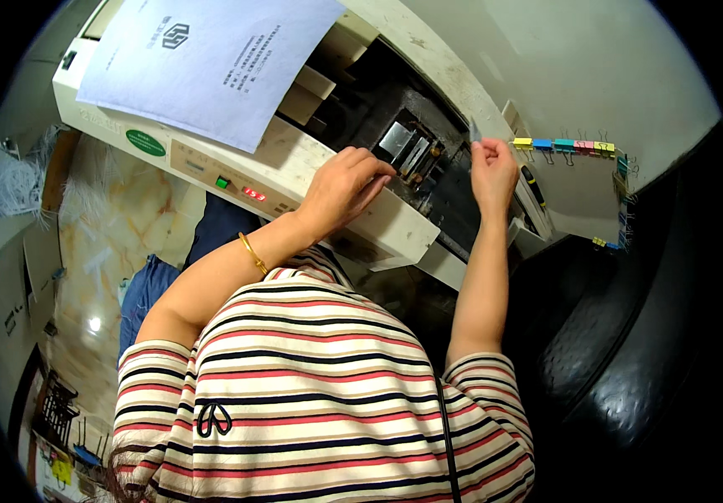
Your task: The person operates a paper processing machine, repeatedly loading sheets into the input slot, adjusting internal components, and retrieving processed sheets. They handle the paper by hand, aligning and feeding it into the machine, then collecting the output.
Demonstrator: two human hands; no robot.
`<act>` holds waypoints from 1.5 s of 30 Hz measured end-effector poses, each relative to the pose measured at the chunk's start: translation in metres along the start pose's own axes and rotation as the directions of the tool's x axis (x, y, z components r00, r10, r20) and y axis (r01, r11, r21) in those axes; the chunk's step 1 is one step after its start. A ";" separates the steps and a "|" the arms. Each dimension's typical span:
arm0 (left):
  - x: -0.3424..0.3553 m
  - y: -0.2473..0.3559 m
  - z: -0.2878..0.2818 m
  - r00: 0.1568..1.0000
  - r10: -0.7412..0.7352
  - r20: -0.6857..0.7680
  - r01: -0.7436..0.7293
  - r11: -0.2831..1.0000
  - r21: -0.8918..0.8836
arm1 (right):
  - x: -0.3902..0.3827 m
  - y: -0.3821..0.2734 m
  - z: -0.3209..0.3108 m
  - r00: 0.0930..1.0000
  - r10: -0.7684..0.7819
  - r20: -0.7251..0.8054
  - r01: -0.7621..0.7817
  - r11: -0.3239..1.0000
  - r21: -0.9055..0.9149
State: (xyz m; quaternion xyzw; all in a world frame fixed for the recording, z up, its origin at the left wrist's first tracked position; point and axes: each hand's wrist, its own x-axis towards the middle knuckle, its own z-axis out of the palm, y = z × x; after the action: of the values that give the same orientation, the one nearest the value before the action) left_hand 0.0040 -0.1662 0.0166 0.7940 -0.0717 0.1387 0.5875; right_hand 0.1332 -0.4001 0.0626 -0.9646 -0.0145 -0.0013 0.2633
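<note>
In front of me stands a cream-coloured binding machine (278,163) with an open dark well. Over its near edge rests my left hand (349,189), fingers curled together and tips at the opening; whether they hold something is hidden. A metal block with a shiny plate (395,141) lies in the well just beyond those fingertips. My right hand (494,172) is raised at the well's right side, pinching a thin, grey, pointed blade-like piece (475,130) that sticks up from the fingers.
A printed white sheet (211,63) covers the machine's left top. Its front panel has a green switch (222,181) and a lit red display (253,194). Colourful binder clips (564,146) line a ledge on the right, near a black-and-yellow pen-like tool (532,184). Shredded paper (22,180) lies at left.
</note>
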 end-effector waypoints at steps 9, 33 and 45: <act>0.009 0.016 0.034 0.784 -0.499 0.368 0.604 0.480 -0.636 | -0.128 -0.054 0.014 0.974 0.121 0.193 -0.214 0.775 0.594; 0.015 0.010 0.020 0.655 -0.608 0.450 0.749 0.443 -0.492 | -0.166 -0.024 -0.032 0.868 0.258 0.424 -0.495 0.524 0.693; 0.026 -0.017 -0.021 1.000 0.006 0.014 -0.008 0.982 0.187 | -0.114 0.099 0.017 0.671 0.631 0.388 -0.740 0.545 0.394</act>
State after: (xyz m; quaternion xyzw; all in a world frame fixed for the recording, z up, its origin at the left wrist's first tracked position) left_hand 0.0307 -0.1394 0.0148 0.8464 -0.0650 0.1416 0.5092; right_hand 0.0220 -0.4797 -0.0034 -0.7768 0.3393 0.2033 0.4900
